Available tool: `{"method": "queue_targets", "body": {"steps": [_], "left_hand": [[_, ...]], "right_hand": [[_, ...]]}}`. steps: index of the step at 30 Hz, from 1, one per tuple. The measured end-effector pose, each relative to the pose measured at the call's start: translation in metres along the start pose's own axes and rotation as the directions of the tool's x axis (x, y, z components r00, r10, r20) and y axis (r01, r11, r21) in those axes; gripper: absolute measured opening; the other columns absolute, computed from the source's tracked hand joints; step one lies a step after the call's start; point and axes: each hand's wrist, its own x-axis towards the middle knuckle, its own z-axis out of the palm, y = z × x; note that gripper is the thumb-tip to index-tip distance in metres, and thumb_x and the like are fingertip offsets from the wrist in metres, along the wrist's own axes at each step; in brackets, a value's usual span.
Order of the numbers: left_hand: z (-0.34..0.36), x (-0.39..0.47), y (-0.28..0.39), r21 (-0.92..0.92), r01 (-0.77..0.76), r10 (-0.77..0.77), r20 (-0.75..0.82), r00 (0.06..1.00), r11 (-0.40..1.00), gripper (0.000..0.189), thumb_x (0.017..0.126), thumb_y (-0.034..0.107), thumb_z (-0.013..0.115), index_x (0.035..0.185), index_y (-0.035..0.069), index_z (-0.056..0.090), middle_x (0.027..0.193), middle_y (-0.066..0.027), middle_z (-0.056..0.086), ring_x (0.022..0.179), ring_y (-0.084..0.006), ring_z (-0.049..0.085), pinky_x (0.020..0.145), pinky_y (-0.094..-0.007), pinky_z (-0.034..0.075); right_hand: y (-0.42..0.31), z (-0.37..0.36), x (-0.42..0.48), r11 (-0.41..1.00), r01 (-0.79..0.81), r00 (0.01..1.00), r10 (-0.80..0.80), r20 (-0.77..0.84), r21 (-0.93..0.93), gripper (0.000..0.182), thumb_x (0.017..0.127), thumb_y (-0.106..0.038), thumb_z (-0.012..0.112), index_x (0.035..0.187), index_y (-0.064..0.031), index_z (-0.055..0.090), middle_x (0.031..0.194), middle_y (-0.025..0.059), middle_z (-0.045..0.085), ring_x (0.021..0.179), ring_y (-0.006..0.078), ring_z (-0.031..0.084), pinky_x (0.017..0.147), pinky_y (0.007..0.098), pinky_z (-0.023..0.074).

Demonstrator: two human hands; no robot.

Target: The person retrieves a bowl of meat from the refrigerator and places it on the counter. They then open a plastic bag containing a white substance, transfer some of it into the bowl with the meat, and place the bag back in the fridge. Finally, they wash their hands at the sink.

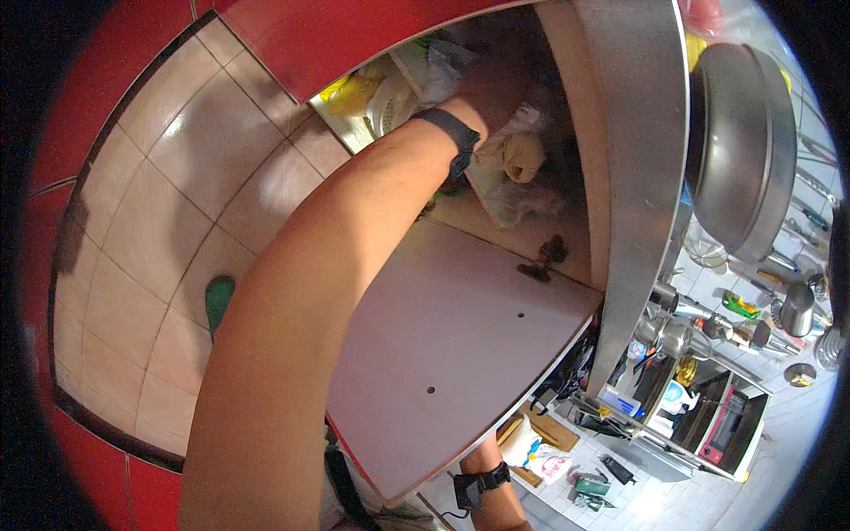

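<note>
My left hand (495, 86) reaches deep into an open, red-fronted cabinet, with a black band (451, 136) at its wrist. Dark shadow covers the fingers, so what they touch cannot be told. Near that wrist lie a beige rolled item (522, 158), a clear plastic bag (524, 202) and a white perforated basket (384, 109). The cabinet door (458, 345) stands swung open, its pale inner face towards me. At the door's edge, lower right, is my right hand (485, 455), wearing a black wrist strap (481, 481); its fingers are hidden behind the door.
A rusty-looking hinge (548, 255) joins door and cabinet. Yellow packaging (355, 91) lies inside. The metal counter edge (637, 166) runs above, with a large metal pan (737, 152) over it. A green object (219, 302) rests on the tiled floor (199, 159). A shelf unit (704, 398) stands beyond.
</note>
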Motion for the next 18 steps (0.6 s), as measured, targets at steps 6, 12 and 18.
{"method": "queue_targets", "body": {"steps": [6, 12, 18], "left_hand": [[-0.022, -0.033, 0.018, -0.07, -0.021, 0.01, -0.147, 0.989, 0.997, 0.03, 0.092, 0.01, 0.049, 0.12, 0.005, 0.057, 0.113, -0.0219, 0.063, 0.105, -0.0384, 0.06, 0.089, -0.0429, 0.051], [-0.045, -0.041, -0.03, 0.109, -0.024, 0.02, 0.036, 0.999, 0.994, 0.04, 0.088, 0.004, 0.051, 0.128, 0.005, 0.052, 0.134, -0.023, 0.049, 0.125, -0.0396, 0.046, 0.105, -0.0428, 0.038], [-0.019, -0.009, -0.076, 0.207, -0.225, 0.216, 0.065, 0.974, 0.952, 0.044, 0.089, 0.002, 0.048, 0.133, 0.006, 0.05, 0.136, -0.0207, 0.049, 0.127, -0.037, 0.046, 0.109, -0.0431, 0.036]], "right_hand": [[-0.007, 0.035, 0.021, 0.984, 0.017, 0.999, -0.011, -0.038, 0.178, 0.043, 0.099, -0.041, 0.045, 0.126, -0.007, 0.049, 0.119, 0.009, 0.056, 0.107, 0.0231, 0.056, 0.087, 0.0364, 0.0509], [-0.013, 0.044, 0.018, 0.993, 0.113, 0.992, -0.115, 0.047, 0.037, 0.046, 0.1, -0.037, 0.044, 0.132, -0.0048, 0.045, 0.126, 0.0128, 0.054, 0.114, 0.0299, 0.055, 0.092, 0.046, 0.0498], [-0.011, 0.042, 0.013, 0.986, 0.163, 0.986, -0.162, 0.044, -0.023, 0.05, 0.098, -0.046, 0.043, 0.131, -0.0083, 0.046, 0.127, 0.0101, 0.052, 0.116, 0.027, 0.05, 0.097, 0.0433, 0.0437]]}}
